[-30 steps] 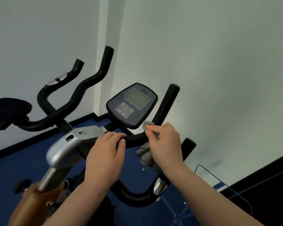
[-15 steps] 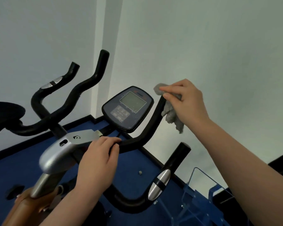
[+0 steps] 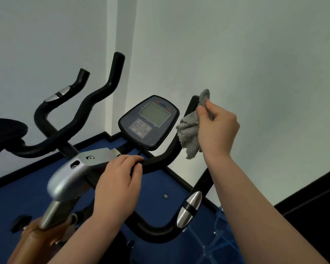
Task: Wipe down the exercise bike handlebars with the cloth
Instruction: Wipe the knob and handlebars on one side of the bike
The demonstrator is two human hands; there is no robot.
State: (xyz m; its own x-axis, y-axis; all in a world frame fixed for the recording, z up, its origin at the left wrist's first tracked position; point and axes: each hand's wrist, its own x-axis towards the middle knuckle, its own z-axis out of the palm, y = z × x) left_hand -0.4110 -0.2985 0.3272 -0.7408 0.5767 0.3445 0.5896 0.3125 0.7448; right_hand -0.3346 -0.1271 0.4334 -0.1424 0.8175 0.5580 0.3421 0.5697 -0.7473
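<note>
The exercise bike's black handlebars (image 3: 95,100) spread across the view, with a console (image 3: 149,121) at their centre. My right hand (image 3: 216,128) grips a crumpled grey cloth (image 3: 191,130) and holds it against the top end of the right upright bar (image 3: 193,103). The cloth drapes over that tip and hangs down beside the bar. My left hand (image 3: 118,185) is wrapped around the centre bar just below the console. A lower right grip with a silver pulse sensor (image 3: 189,208) sits below my right forearm.
White walls meet in a corner close behind the bike. The floor is blue with a black skirting. A silver stem housing (image 3: 69,178) sits left of my left hand. A clear blue plastic rack (image 3: 223,242) stands at lower right, and a dark pad (image 3: 4,134) at far left.
My right hand carried the cloth from the low centre of the bars up the right upright bar to its tip. My left hand kept its grip on the centre bar.
</note>
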